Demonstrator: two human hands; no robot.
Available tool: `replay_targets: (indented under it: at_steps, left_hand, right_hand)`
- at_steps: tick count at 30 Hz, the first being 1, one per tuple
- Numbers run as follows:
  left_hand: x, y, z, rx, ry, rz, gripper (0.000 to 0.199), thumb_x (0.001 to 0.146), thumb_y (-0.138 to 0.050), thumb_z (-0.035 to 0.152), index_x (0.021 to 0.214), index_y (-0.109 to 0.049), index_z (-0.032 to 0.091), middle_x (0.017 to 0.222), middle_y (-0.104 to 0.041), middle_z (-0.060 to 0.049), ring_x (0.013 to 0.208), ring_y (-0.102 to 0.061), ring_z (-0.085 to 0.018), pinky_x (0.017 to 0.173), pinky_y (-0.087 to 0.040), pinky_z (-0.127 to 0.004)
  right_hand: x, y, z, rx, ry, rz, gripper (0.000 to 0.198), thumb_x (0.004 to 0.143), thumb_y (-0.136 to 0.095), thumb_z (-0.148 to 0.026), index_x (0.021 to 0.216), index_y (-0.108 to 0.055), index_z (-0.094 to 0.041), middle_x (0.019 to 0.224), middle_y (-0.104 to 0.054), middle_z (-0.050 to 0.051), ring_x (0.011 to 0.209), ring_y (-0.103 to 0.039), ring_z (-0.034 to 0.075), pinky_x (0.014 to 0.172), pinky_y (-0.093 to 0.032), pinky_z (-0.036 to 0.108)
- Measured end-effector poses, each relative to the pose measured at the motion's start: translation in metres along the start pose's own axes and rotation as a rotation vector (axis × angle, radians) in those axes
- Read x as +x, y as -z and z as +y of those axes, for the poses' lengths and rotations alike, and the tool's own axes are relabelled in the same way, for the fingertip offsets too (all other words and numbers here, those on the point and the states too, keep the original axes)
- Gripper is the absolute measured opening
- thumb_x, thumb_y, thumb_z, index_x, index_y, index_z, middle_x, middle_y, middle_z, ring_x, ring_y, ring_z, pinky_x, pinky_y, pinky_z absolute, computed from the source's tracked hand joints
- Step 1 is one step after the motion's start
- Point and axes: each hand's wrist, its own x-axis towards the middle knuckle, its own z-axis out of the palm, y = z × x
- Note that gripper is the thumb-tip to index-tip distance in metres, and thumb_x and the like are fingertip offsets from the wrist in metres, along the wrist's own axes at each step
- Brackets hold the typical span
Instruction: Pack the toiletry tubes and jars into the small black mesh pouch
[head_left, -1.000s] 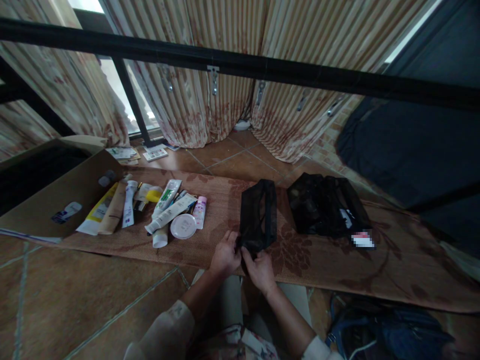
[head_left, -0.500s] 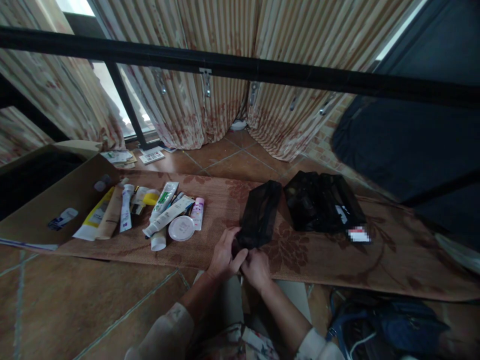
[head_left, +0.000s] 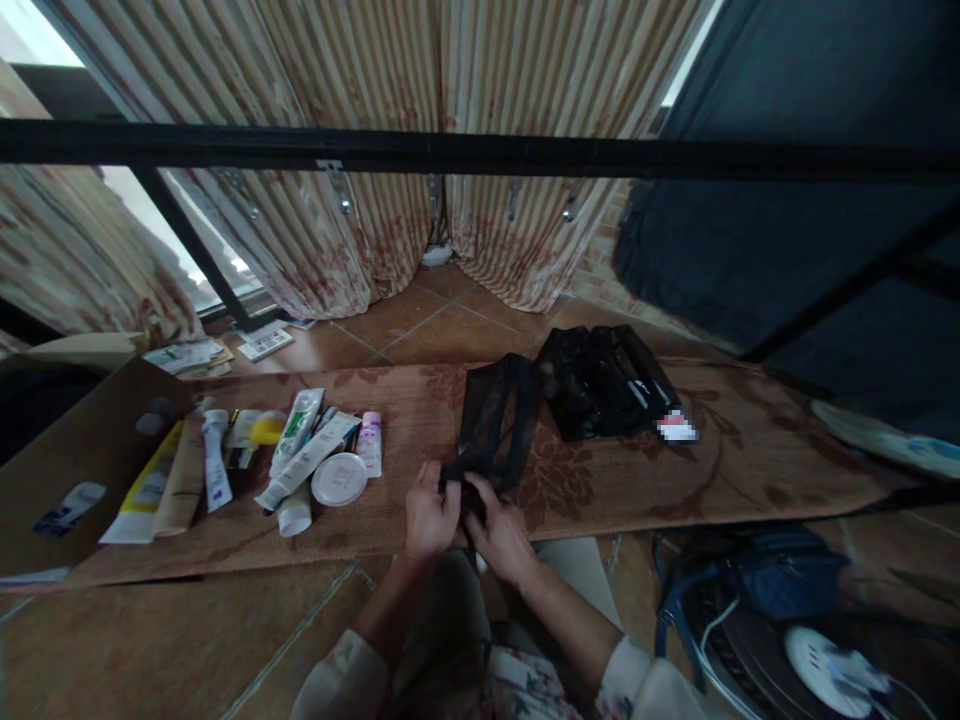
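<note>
pouch: black mesh pouch point(head_left: 497, 425) lies on the patterned mat point(head_left: 750, 470), its near end pinched between both hands
left hand: left hand point(head_left: 430, 515) closed on the pouch's near corner
right hand: right hand point(head_left: 501, 530) gripping the same end beside it
step: seems to be working the near end, likely the zip
next: calls for steady hold, one hand pulling
around: toiletry tubes point(head_left: 300, 455) to the left, second black bag point(head_left: 604, 380) just beyond

Black mesh pouch point(head_left: 496, 425) at fingertips; brown floral-patterned mat point(head_left: 750, 470) beneath; beyond, glossy black bags point(head_left: 604, 380); off left, white round lid point(head_left: 339, 479), yellow tube point(head_left: 146, 485); beige striped curtains point(head_left: 360, 230).
</note>
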Motion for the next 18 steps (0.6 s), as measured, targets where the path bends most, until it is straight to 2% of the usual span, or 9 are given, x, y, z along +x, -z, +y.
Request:
replay_targets:
  at_steps: [4, 8, 10, 14, 18]
  left_hand:
    - [-0.002, 0.004, -0.002, -0.045, 0.067, 0.024, 0.02, 0.087, -0.041, 0.031, 0.075, -0.052, 0.019, 0.071, -0.057, -0.002, 0.068, -0.056, -0.016, 0.06, -0.04, -0.026]
    - [-0.001, 0.005, -0.001, -0.051, 0.097, 0.011, 0.027, 0.087, -0.043, 0.039, 0.07, -0.051, 0.019, 0.066, -0.056, -0.001, 0.064, -0.055, -0.015, 0.056, -0.038, -0.024]
    - [0.0, 0.006, 0.001, -0.053, 0.093, 0.005, 0.027, 0.085, -0.046, 0.039, 0.068, -0.051, 0.019, 0.063, -0.055, 0.0, 0.061, -0.055, -0.015, 0.055, -0.037, -0.024]
    - [0.005, 0.012, 0.008, -0.079, 0.097, 0.018, 0.026, 0.083, -0.051, 0.04, 0.068, -0.053, 0.019, 0.06, -0.055, 0.001, 0.057, -0.054, -0.013, 0.053, -0.037, -0.022]
    - [0.009, 0.018, 0.014, -0.125, 0.111, 0.009, 0.023, 0.082, -0.052, 0.04, 0.074, -0.056, 0.018, 0.061, -0.058, 0.002, 0.057, -0.055, -0.013, 0.055, -0.039, -0.022]
  right_hand:
    - [-0.006, 0.004, 0.006, 0.082, -0.005, 0.059, 0.051, 0.086, -0.047, -0.021, 0.136, -0.042, -0.027, 0.112, -0.067, 0.002, 0.09, -0.066, 0.017, 0.083, -0.049, 0.028]
    - [-0.005, 0.012, 0.011, 0.058, -0.029, 0.076, 0.048, 0.086, -0.046, -0.02, 0.133, -0.047, -0.028, 0.108, -0.069, 0.001, 0.086, -0.067, 0.016, 0.081, -0.049, 0.026]
    - [-0.002, 0.017, 0.012, 0.044, -0.04, 0.094, 0.047, 0.085, -0.046, -0.02, 0.132, -0.049, -0.028, 0.103, -0.07, 0.0, 0.077, -0.067, 0.015, 0.075, -0.049, 0.024]
    - [0.002, 0.026, 0.01, 0.064, -0.039, 0.113, 0.043, 0.086, -0.046, -0.023, 0.128, -0.052, -0.028, 0.077, -0.07, -0.003, 0.061, -0.063, 0.013, 0.066, -0.046, 0.021]
    - [0.002, 0.031, 0.006, 0.159, -0.015, 0.144, 0.04, 0.088, -0.045, -0.027, 0.126, -0.053, -0.026, 0.068, -0.066, -0.004, 0.06, -0.061, 0.012, 0.067, -0.045, 0.02]
